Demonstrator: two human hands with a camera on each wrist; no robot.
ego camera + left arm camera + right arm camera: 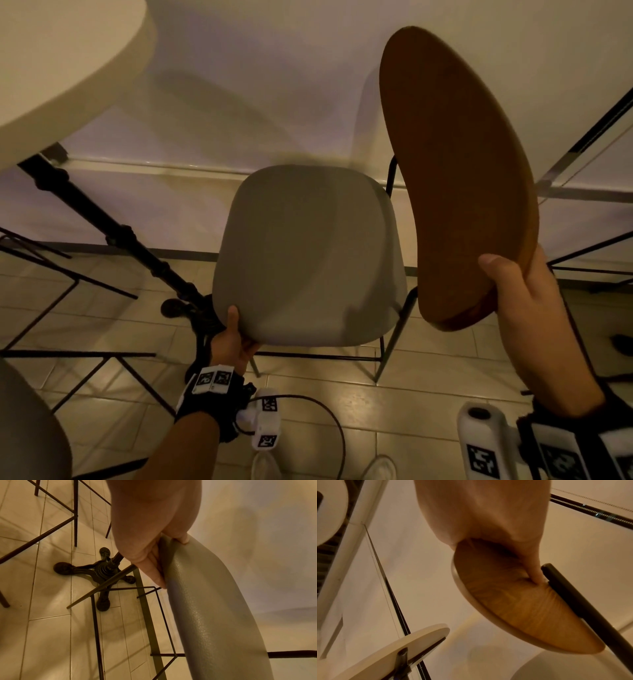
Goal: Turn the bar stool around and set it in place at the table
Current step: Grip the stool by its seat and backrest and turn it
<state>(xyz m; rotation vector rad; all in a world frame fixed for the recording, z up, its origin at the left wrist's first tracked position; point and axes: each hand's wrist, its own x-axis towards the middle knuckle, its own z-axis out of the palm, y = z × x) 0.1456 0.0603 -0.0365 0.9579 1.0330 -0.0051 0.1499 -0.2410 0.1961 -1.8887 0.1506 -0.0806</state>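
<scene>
Pale floor tiles (428,373) lie beneath the bar stool (308,253), which stands right of the round table (51,68). Its seat is grey, its curved backrest (455,178) brown wood. Left hand (233,339) grips the seat's near corner; right hand (527,301) clasps the backrest's end.

Black wrist straps (219,404) w/ white marker tags (both arms).

I read this as a café or bar seating area: upper left of the head view sits a round cream tabletop (51,68) on an ornate black cast-iron pedestal (113,233), with thin black metal stool frames (68,274) crowding the glossy beige tiled floor (428,377) at left.
</scene>
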